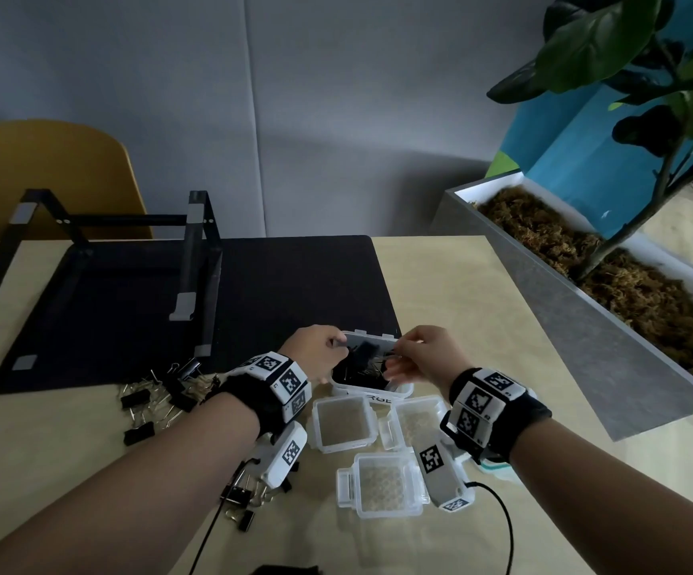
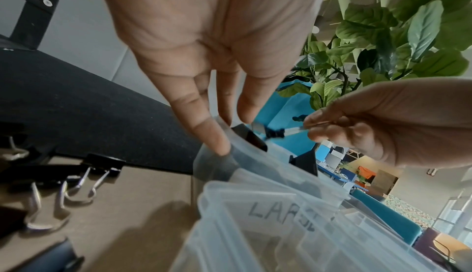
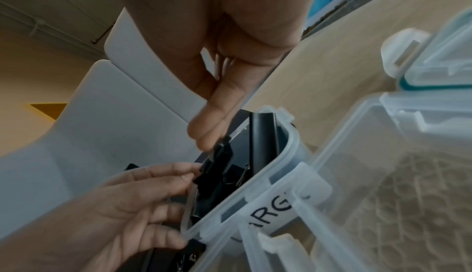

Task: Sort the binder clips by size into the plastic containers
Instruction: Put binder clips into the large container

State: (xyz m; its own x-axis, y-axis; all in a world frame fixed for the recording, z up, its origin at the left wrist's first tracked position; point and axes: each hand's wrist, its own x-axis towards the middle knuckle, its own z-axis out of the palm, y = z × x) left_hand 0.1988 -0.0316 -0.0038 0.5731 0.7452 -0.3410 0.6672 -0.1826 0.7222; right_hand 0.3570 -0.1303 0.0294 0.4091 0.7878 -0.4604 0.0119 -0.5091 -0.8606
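The box marked LARGE (image 1: 372,390) sits on the table (image 1: 461,292) just in front of your two hands, and black binder clips (image 1: 361,361) fill it. Its long side runs left to right, between your hands. Your left hand (image 1: 316,354) holds the left end of the lid (image 1: 367,340) and your right hand (image 1: 423,359) pinches the right end, so both are equally near. I think you are closing the lid now. Three smaller boxes (image 1: 342,423) nearer to you look empty. Loose clips (image 1: 158,398) still lie on the left.

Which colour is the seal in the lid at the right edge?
Teal, on the lid; the right wrist view shows it best.
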